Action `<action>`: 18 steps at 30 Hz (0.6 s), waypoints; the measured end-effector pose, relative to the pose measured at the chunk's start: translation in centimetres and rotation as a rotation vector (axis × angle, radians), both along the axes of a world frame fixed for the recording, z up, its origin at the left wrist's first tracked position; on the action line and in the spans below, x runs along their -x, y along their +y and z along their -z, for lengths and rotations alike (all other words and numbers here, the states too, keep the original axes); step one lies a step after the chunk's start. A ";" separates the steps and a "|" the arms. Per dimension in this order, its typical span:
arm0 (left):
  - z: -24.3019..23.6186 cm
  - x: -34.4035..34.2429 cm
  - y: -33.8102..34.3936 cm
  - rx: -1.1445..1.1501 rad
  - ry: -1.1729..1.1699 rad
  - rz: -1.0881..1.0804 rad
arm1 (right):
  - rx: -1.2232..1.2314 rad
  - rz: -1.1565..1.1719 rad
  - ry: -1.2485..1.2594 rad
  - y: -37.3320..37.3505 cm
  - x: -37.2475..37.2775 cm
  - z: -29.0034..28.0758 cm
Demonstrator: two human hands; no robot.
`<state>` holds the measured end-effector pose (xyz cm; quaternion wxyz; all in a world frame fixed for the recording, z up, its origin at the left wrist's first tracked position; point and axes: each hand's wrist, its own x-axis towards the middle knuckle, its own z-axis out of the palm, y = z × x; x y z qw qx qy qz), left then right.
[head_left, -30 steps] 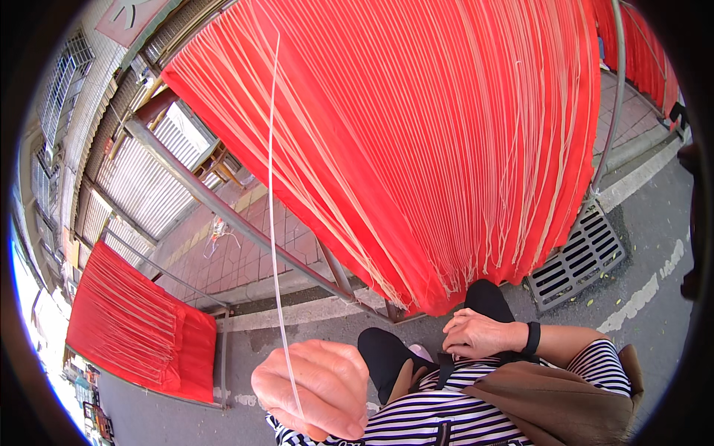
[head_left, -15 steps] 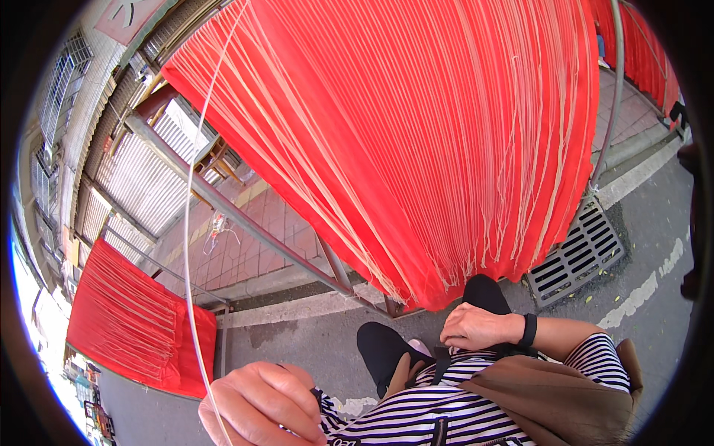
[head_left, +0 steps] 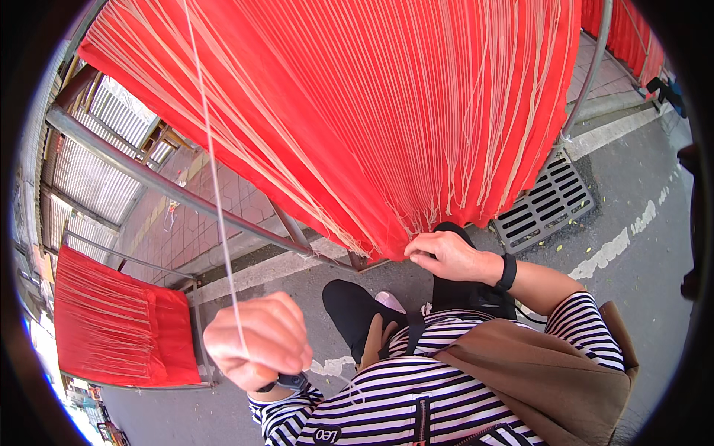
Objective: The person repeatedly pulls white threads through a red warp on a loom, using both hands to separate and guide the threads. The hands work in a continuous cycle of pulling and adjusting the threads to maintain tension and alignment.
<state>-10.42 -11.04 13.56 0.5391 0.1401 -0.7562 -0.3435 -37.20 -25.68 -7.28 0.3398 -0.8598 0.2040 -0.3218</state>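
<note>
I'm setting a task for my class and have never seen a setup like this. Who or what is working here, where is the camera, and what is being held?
There is no machine: a person works with two bare hands. The view looks down from a wide fisheye camera worn on the person's head, so straight edges bend toward the rim.

Ahead, a red cloth slopes down by a metal pipe, with many thin pale strands lying across it.

The left hand is closed on one white strand, which runs up out of view. The right hand is at the cloth's lower edge; whether it grips anything is unclear.

Nearby is a drain grate in the road.
</note>
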 end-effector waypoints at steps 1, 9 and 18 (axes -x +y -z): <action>1.6 0.7 0.0 -0.067 0.118 -0.170 | -0.027 0.052 -0.022 -0.4 -0.4 -0.5; 7.4 -2.3 -7.0 -0.460 0.031 -0.607 | -0.061 0.307 -0.230 -4.5 -4.7 -5.9; 12.6 -4.1 -12.0 -0.655 -0.036 -0.616 | 0.137 0.415 -0.210 -7.4 -9.3 -5.7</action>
